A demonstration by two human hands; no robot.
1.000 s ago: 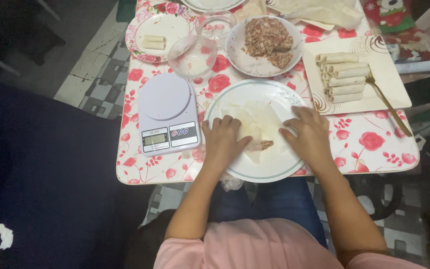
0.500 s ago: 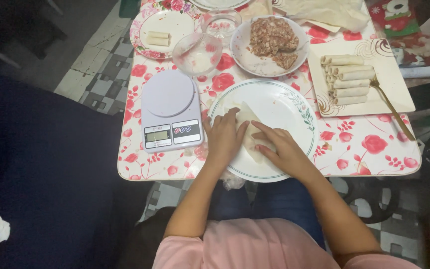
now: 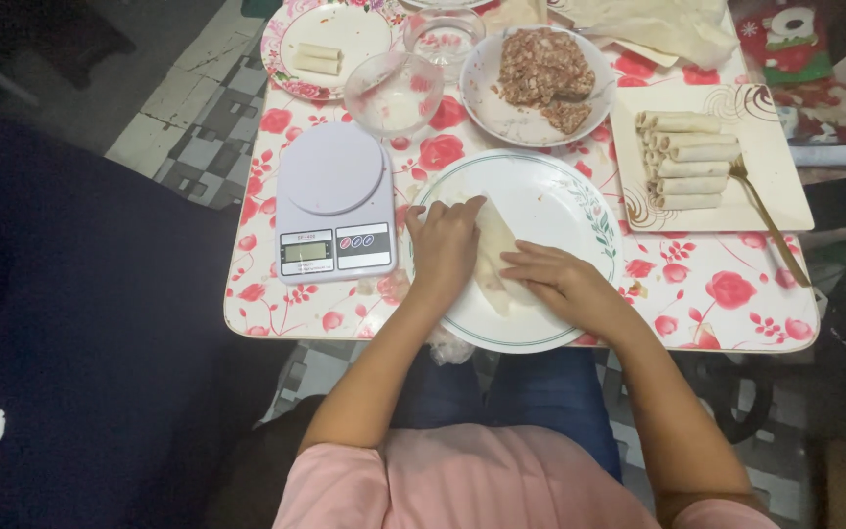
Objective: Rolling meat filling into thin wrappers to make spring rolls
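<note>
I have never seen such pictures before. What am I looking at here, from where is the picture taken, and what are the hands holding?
No machine is here: a person works with two bare hands. The camera sits on the person's head and looks down. The left hand and the right hand press on a pale wrapper, partly folded, on a white plate. On the flowered table also stand a kitchen scale, a bowl of minced filling, an empty glass bowl and a tray of finished rolls with a golden utensil.
</note>
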